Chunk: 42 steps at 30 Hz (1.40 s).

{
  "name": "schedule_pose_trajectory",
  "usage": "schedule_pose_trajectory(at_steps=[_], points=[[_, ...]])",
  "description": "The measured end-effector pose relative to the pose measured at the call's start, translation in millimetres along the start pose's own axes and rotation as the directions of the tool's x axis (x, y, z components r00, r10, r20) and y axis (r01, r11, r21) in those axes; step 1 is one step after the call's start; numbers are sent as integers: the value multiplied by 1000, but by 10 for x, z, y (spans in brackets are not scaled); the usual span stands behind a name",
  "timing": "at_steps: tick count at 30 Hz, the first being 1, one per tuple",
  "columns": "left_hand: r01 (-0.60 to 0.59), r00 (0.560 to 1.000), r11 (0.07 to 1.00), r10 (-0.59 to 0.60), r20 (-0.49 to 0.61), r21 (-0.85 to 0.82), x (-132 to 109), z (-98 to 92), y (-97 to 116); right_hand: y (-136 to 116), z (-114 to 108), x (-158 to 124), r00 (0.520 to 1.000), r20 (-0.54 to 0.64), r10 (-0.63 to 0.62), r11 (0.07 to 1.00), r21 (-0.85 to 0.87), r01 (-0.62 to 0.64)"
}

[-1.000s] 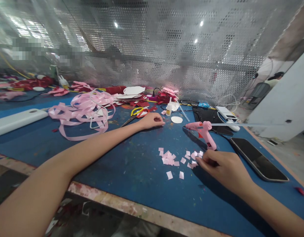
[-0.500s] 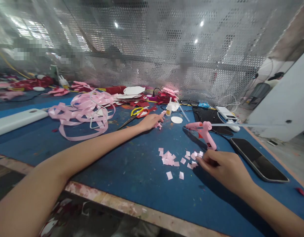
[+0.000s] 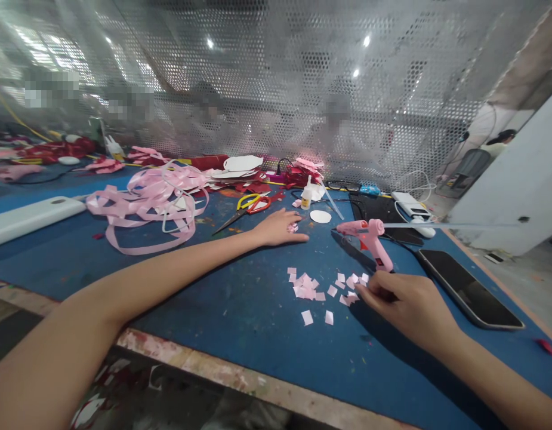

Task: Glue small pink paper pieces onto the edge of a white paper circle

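Pink ribbon squares (image 3: 306, 289): small, flat, loose on the blue-topped bench (image 3: 222, 310); a heap at the left, a looser scatter at the right, two single squares nearer the bench edge.

Right hand (image 3: 407, 301): at the right end of the scatter, fingers curled, thumb tip just beside the outermost squares. Grip: cannot tell whether pressed together or closed on a piece.

Left hand (image 3: 276, 229): farther across the bench, beyond the heap, palm down. Grip: fingers and thumb spread apart, around a cluster of small pink pieces (image 3: 293, 227), partly hidden; contact unclear.

Glue gun (image 3: 374, 242): pink, nozzle to the left, handle down beside the right hand; long translucent glue stick (image 3: 419, 226) out of the rear.

Phone (image 3: 470, 289): dark screen upward, to the right of the right hand.

White oval (image 3: 321, 217): flat, just beyond the left hand. Small bottle (image 3: 307, 197): upright, behind the oval. Second translucent stick (image 3: 332, 201): near both.

Scissors (image 3: 246, 210): yellow and red handles, blades toward the left forearm.

Pink ribbon (image 3: 148, 185): long, tangled, at the left. White bar-shaped object (image 3: 34, 218): at the far left.

White cut shapes (image 3: 242, 162): stacked at the back, among red and pink pieces (image 3: 305, 170).

Perforated screen (image 3: 276, 60): behind the bench.
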State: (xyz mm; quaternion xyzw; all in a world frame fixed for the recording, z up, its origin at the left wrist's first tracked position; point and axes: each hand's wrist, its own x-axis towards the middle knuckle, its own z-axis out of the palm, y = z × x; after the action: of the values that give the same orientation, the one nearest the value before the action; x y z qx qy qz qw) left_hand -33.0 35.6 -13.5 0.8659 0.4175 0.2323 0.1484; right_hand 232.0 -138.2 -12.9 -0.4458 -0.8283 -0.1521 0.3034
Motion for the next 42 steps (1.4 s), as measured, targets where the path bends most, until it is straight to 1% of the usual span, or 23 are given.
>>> schedule_pose_trajectory(at_steps=[3,10,14,16,18,21,23,26,27,29,31,33,36,38,39,42], points=[[-64,997,997,63,53,31,-35,4,17,-1,-3,1,1000,-1,-4,1000,-6,4],[-177,982,982,171,85,63,-23,-20,3,-2,-5,6,1000,13,4,1000,1,-4],[-239,963,969,227,145,69,-31,-27,58,1,10,-14,1000,15,17,1000,11,-17],[-243,961,966,227,161,90,-29,-25,75,1,14,-24,999,24,27,1000,13,-27],[-220,967,968,200,158,120,-21,-18,74,-2,5,-24,998,36,48,999,17,-49],[-184,975,972,161,151,148,-4,-6,46,-20,-33,-2,987,106,120,991,50,-126],[-172,978,973,149,147,155,5,-2,25,-42,-51,10,969,186,166,978,94,-185],[-171,978,973,149,143,153,8,-2,11,-91,-15,-10,930,322,178,965,127,-229],[-175,978,973,154,143,150,7,-2,12,-114,13,-25,909,377,177,965,117,-237],[-189,975,972,169,143,140,3,-1,19,-175,72,-43,852,493,178,966,79,-247],[-204,973,971,186,139,127,2,1,26,-262,115,-21,800,577,165,969,57,-241],[-214,972,970,199,128,114,6,5,26,-382,141,54,778,617,118,975,76,-208],[-220,972,971,211,103,90,20,15,5,-597,200,234,775,632,-1,971,185,-150],[-222,973,972,216,86,70,30,24,-16,-727,285,363,793,607,-57,938,304,-166],[-223,973,973,218,78,60,33,27,-26,-776,339,423,813,579,-66,900,386,-202],[-221,975,975,220,41,30,30,28,-44,-837,499,580,866,497,-61,728,615,-302]])
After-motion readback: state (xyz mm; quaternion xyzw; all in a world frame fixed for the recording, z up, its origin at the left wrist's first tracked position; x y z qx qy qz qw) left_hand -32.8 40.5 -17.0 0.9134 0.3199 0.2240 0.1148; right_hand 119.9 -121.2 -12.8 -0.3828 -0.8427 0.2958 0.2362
